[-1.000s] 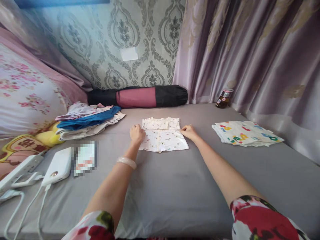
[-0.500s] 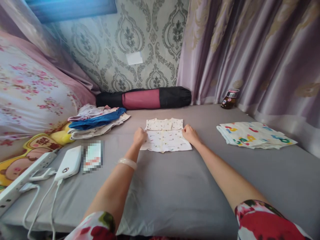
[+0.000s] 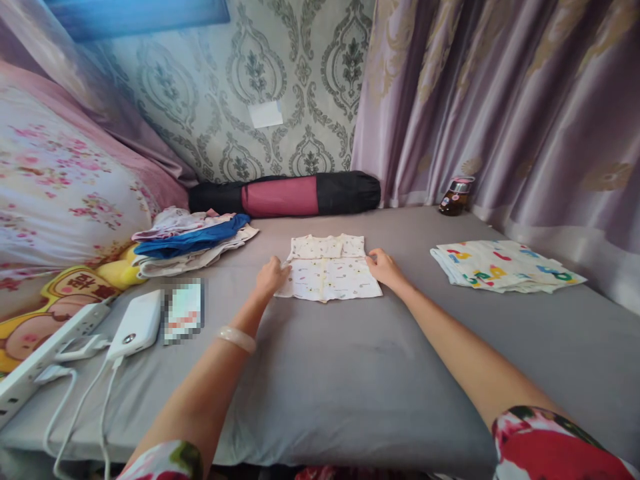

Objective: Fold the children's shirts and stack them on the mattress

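Arms: since half a second ago, the left hand [image 3: 271, 275] is edging outward from the white shirt [image 3: 345, 280], its forearm swinging left; the right forearm is angling slightly wider too, its hand [image 3: 386, 268] staying by the opposite edge.
Long roll: this black and pink bundle [image 3: 280, 195] is lying along the foot of the wall [image 3: 305, 80] and is serving as the landmark here.
White shirt: it is lying flat on the grey sheet [image 3: 350, 380], in front of the roll's right half and well apart from it; its top part is showing as a paler strip above a straight crease, while its lower part is spreading toward the person.
Left fingers: they are curling close together at the shirt's left edge, near the crease, in front of the roll's middle; whether they are pinching cloth, I cannot tell.
Right fingers: thumb and forefinger are bending toward each other at the right edge, in front of the roll's right end; I cannot tell whether they are gripping it.
Bracelet: a pale ring [image 3: 237, 339] is circling the left forearm.
Clothes pile: a loose stack [image 3: 195, 240] with a blue layer is sitting just in front of the roll's left end.
Printed cloth: a colourful folded piece [image 3: 505, 267] is lying to the roll's right, nearer the person.
Bottle: a dark bottle [image 3: 453, 202] is standing right of the roll, beside the curtain [image 3: 480, 120].
Power bank: a white block [image 3: 136, 325] is resting in front of the roll and left of its left end, cables attached.
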Demonstrator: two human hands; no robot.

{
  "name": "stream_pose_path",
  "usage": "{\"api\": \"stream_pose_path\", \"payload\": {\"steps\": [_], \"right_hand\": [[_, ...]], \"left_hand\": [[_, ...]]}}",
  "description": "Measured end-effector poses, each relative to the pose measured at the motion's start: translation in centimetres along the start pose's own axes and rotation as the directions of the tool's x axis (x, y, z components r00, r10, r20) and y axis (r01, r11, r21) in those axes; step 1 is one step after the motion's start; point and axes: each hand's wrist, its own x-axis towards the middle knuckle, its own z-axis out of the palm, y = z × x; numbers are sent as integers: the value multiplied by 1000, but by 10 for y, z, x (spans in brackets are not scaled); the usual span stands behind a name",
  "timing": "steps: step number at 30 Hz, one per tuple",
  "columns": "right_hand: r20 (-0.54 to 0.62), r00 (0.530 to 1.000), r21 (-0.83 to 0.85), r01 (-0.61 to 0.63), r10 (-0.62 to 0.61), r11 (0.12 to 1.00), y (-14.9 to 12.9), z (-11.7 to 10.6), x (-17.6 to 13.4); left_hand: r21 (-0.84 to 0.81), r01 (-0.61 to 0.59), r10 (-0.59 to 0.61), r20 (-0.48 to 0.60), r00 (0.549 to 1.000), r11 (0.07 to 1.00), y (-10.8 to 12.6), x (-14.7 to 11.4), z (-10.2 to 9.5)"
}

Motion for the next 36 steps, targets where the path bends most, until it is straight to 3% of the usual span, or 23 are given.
{"api": "stream_pose_path", "payload": {"steps": [3, 6, 9, 11, 16, 21, 26, 29, 32, 36], "right_hand": [[47, 998, 138, 24, -31, 990, 10, -7, -9], [128, 977, 206, 140, -168, 969, 15, -17, -28], [216, 935, 239, 228, -281, 944, 17, -27, -49], [249, 920, 237, 245, -302, 940, 17, -31, -60], [275, 874, 132, 378, -400, 916, 23, -33, -69], [97, 873, -24, 482, -478, 876, 24, -25, -65], [-135, 825, 26, 556, -549, 831, 19, -19, -51], [-187, 849, 146, 522, -495, 840, 16, -17, -40], [-220, 907, 232, 407, -360, 884, 10, -15, -28], [-329, 907, 287, 361, -263, 887, 0, -10, -11]], "left_hand": [[-214, -49, 74, 114, 991, 976, -10, -8, -9], [-453, -112, 253, 263, 931, 884, -19, -24, -20], [-523, -181, 398, 339, 853, 833, -28, -39, -28], [-512, -236, 445, 337, 829, 826, -35, -44, -30], [-388, -385, 488, 215, 846, 838, -49, -44, -21], [-253, -536, 552, -10, 834, 805, -49, -35, -8], [-229, -563, 525, -207, 826, 794, -44, -23, -8], [-271, -571, 514, -253, 819, 775, -38, -15, -10], [-351, -497, 434, -247, 867, 794, -27, -7, -9], [-432, -408, 288, -317, 904, 804, -9, 5, -3]]}}
